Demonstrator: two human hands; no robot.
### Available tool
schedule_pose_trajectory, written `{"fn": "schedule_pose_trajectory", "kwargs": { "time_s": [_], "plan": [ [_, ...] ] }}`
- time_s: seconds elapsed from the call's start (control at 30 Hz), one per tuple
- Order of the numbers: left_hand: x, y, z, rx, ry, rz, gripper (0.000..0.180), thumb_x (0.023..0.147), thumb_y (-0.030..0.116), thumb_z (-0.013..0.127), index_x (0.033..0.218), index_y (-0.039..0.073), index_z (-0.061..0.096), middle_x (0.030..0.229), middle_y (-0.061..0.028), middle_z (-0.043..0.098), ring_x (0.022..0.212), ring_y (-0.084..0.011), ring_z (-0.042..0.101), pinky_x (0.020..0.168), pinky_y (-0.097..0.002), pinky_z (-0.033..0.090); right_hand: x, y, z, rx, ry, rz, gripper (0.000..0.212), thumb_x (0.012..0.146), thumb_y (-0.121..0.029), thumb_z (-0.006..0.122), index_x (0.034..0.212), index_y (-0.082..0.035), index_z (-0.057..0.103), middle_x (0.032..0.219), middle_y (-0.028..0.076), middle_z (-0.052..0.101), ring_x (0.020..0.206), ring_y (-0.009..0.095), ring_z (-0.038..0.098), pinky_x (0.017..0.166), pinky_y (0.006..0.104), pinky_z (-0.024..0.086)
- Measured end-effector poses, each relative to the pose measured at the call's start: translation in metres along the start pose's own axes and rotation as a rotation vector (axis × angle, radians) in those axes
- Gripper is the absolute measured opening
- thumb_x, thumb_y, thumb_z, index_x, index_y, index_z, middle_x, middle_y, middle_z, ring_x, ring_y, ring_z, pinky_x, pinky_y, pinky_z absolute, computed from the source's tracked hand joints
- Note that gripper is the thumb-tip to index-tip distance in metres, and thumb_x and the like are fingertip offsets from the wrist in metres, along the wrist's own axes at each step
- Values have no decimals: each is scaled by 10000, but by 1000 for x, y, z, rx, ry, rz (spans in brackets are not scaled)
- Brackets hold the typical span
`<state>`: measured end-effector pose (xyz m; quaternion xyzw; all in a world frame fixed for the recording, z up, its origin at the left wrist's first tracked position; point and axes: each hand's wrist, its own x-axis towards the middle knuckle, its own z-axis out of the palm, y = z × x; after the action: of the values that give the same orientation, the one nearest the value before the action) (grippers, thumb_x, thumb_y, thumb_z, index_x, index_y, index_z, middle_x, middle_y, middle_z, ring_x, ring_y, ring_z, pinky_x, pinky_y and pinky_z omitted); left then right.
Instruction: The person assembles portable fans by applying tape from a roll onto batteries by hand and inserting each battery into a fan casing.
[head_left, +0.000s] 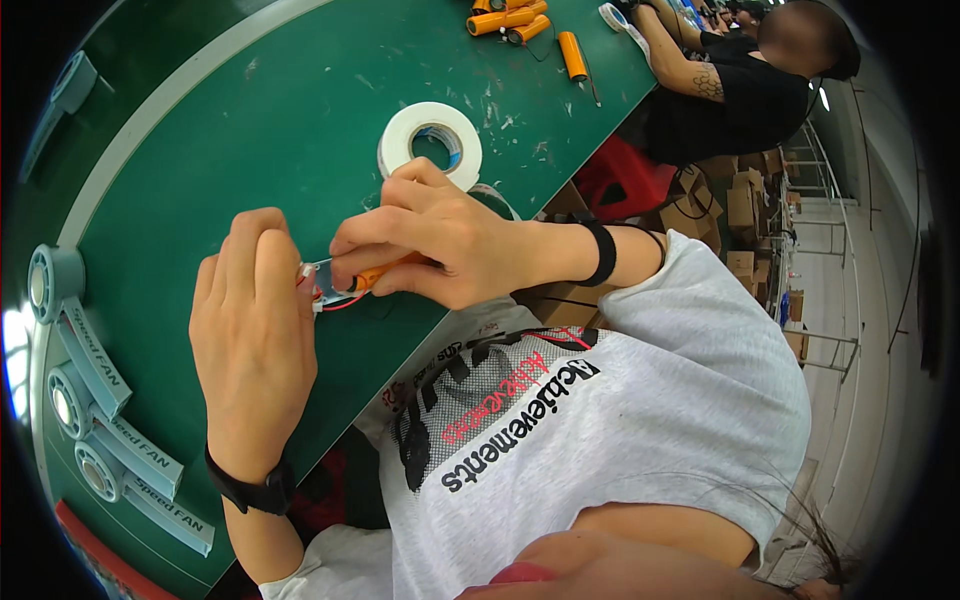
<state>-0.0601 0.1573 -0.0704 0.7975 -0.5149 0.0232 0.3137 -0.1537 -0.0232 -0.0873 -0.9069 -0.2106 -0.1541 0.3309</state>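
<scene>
My left hand (255,315) is closed, its fingertips pinching the end of a small part with white connectors (308,270) and thin red wires. My right hand (440,235) is closed around an orange cylindrical battery (371,277), mostly hidden under the fingers. Between the two hands shows a pale, shiny strip (324,282), whose kind I cannot make out. Just beyond my right hand, a roll of white tape (396,138) lies flat on the green table (250,130). Part of another roll (500,203) peeks out behind the right wrist.
Several light-blue handheld fans (95,360) line the table's left edge. More orange batteries (505,18) lie at the far end, one apart with its wire (572,56). A co-worker (740,95) sits at the upper right, near a red stool (630,180) and cardboard boxes (745,200).
</scene>
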Motion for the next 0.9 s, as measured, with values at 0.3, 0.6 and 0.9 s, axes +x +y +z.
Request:
{"fn": "schedule_pose_trajectory", "kwargs": {
  "time_s": [0.3, 0.6, 0.9],
  "plan": [
    [-2, 6, 1, 35, -5, 25, 185, 705, -23, 573, 823, 8, 433, 964, -117, 513, 706, -280, 476, 622, -357, 394, -18, -4, 17, 63, 210, 14, 405, 680, -66, 705, 1061, -67, 565, 906, -43, 611, 647, 135, 411, 698, 281, 287],
    [2, 3, -4, 1, -54, -45, 175, 715, -31, 567, 797, 5, 416, 939, -130, 506, 693, -287, 473, 615, -355, 390, -60, -8, -33, 186, 383, 69, 424, 653, -45, 754, 1044, -36, 591, 827, 38, 617, 665, 161, 477, 637, 282, 373],
    [8, 16, -6, -199, -133, -168, 128, 760, -22, 536, 844, -8, 441, 944, -136, 510, 729, -300, 476, 637, -358, 396, -44, -19, -13, 449, 484, 60, 419, 708, 5, 675, 1105, -8, 540, 958, 144, 639, 871, 245, 610, 746, 318, 490]
  ]
}}
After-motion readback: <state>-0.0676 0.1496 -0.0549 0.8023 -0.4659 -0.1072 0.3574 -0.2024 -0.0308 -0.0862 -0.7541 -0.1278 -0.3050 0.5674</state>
